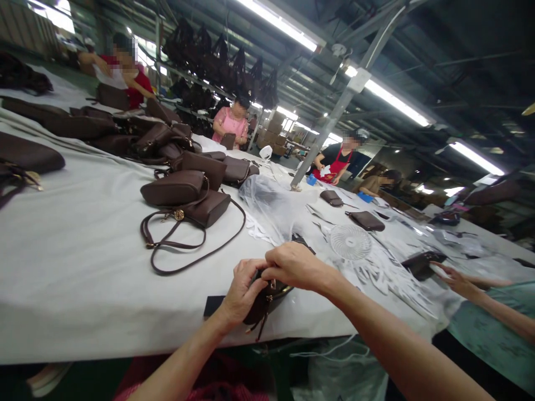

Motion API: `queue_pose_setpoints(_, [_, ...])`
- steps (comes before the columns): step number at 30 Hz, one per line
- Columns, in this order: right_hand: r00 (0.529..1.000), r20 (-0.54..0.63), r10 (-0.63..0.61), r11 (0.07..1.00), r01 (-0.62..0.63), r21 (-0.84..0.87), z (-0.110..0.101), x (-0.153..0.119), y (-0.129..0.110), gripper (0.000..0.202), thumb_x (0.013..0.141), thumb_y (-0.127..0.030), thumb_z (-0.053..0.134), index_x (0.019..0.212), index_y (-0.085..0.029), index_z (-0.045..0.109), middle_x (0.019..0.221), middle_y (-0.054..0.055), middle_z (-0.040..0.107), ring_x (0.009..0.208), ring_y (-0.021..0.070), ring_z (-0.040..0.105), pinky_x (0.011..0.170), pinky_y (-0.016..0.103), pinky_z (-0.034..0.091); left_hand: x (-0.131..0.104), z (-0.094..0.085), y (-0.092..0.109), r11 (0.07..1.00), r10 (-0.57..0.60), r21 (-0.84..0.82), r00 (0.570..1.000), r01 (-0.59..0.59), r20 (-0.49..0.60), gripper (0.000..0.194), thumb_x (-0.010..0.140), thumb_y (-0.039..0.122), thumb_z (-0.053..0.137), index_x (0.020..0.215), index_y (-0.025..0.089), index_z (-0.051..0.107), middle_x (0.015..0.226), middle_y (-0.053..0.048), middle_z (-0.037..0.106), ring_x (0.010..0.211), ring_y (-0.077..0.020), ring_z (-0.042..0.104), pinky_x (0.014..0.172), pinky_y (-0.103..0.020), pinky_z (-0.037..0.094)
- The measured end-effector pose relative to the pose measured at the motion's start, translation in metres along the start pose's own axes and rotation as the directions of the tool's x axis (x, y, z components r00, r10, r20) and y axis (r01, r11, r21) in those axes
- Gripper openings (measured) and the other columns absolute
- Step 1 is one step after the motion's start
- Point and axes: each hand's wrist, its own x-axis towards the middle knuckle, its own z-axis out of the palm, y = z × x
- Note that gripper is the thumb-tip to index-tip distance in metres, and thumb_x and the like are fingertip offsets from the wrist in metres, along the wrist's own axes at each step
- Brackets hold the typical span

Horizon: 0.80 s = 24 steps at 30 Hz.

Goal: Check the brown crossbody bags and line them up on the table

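"At the near edge of the surface (104,301), what is being held?"
"One dark bag (259,312): the left hand (244,287) grips its side, the right hand (292,264) pinches at its top, the exact spot hidden by the fingers"
"And around it?"
"Brown bags (179,189) beyond, to the left; a white fan (350,242) to the right; farther right, a co-worker's hand (456,279) at a dark pouch (420,264)"

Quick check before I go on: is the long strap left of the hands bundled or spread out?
Spread out. The strap lies in wide, loose loops on the white tabletop, in front of the brown bags.
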Motion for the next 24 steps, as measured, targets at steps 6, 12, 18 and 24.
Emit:
queue_pose_setpoints(6, [0.993, 0.007, -0.118, 0.964, 0.112, 0.242, 0.004, -0.002, 0.013, 0.011, 0.083, -0.016, 0.06, 0.079, -0.016, 0.07, 0.073, 0.003, 0.066, 0.067, 0.0136, 0.054, 0.06, 0.023, 0.031, 0.001, 0.001, -0.006, 1.0, 0.013, -0.015, 1.0, -0.013, 0.006, 0.026, 0.092, 0.034, 0.046, 0.112, 0.025, 0.059, 0.112, -0.004, 0.062, 0.108, -0.0242, 0.048, 0.099, -0.041, 0.033])
queue_pose_setpoints(12, [0.924, -0.033, -0.38, 0.821, 0.354, 0.448, 0.012, 0.003, 0.029, 0.015, 0.086, -0.013, 0.054, 0.085, -0.014, 0.069, 0.08, 0.004, 0.064, 0.075, 0.014, 0.056, 0.071, 0.024, 0.042, 0.0, -0.002, -0.009, 0.998, 0.038, -0.056, 0.996, -0.033, 0.078, 0.026, 0.092, 0.037, 0.047, 0.114, 0.026, 0.058, 0.113, -0.003, 0.061, 0.108, -0.0235, 0.047, 0.1, -0.04, 0.032])
queue_pose_setpoints(18, [0.877, -0.042, -0.478, 0.678, 0.399, 0.618, 0.019, 0.013, 0.04, 0.015, 0.089, -0.017, 0.054, 0.088, -0.014, 0.069, 0.081, 0.002, 0.062, 0.075, 0.0129, 0.057, 0.071, 0.023, 0.045, 0.002, -0.001, -0.011, 0.999, 0.05, -0.009, 0.996, -0.049, 0.076, 0.027, 0.093, 0.041, 0.044, 0.109, 0.025, 0.059, 0.107, -0.003, 0.061, 0.104, -0.0231, 0.048, 0.099, -0.039, 0.033])
queue_pose_setpoints(24, [0.909, -0.291, -0.298, 0.843, 0.394, 0.367, 0.027, -0.002, 0.026, 0.01, 0.089, -0.015, 0.055, 0.087, -0.017, 0.065, 0.084, 0.003, 0.062, 0.082, 0.0159, 0.057, 0.077, 0.028, 0.044, 0.004, 0.001, -0.01, 0.994, 0.061, 0.086, 0.998, -0.061, 0.007, 0.029, 0.094, 0.042, 0.042, 0.109, 0.025, 0.06, 0.104, -0.004, 0.063, 0.101, -0.0238, 0.05, 0.098, -0.041, 0.034])
